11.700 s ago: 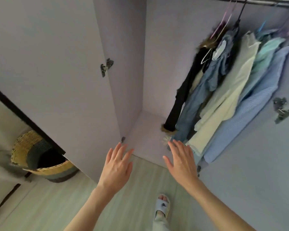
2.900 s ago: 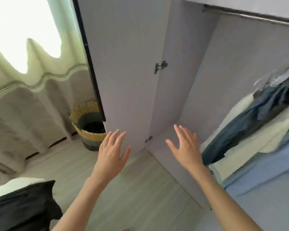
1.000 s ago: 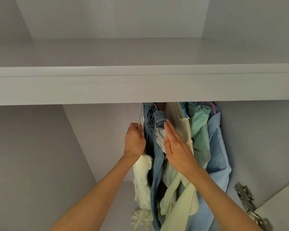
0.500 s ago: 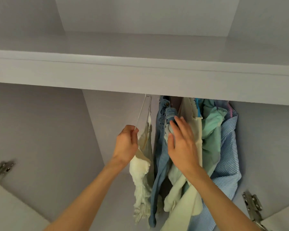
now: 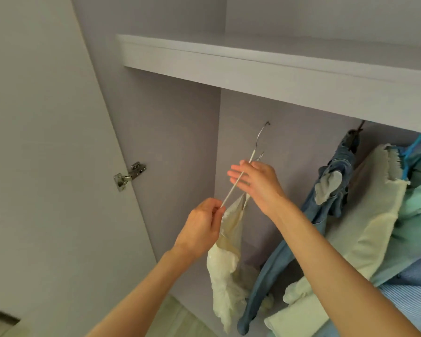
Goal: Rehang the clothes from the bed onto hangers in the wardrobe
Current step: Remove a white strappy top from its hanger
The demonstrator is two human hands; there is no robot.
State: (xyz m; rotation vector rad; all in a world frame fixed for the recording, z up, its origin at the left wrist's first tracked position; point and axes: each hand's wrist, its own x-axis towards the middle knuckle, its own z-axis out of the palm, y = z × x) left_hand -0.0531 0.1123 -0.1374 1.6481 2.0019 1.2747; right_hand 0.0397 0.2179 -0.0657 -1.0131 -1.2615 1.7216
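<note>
Lilac wardrobe [image 5: 180, 147] under pale shelf [image 5: 277, 76]; left hand [image 5: 202, 227] pinching hanger [image 5: 238, 178]; right hand [image 5: 258, 181] flat, fingers straight.

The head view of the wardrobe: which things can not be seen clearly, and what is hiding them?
- Rail: hidden behind the shelf; whether the hanger hook still hangs on it cannot be told.
- Right hand: its palm faces away, so its touch on the hanger is unclear.
- Hooks of the hung clothes: covered by the shelf edge.
- Striped shirt: cut off by the frame's right edge.
- Left hand pinches the hanger; the white garment is partly behind it.
</note>
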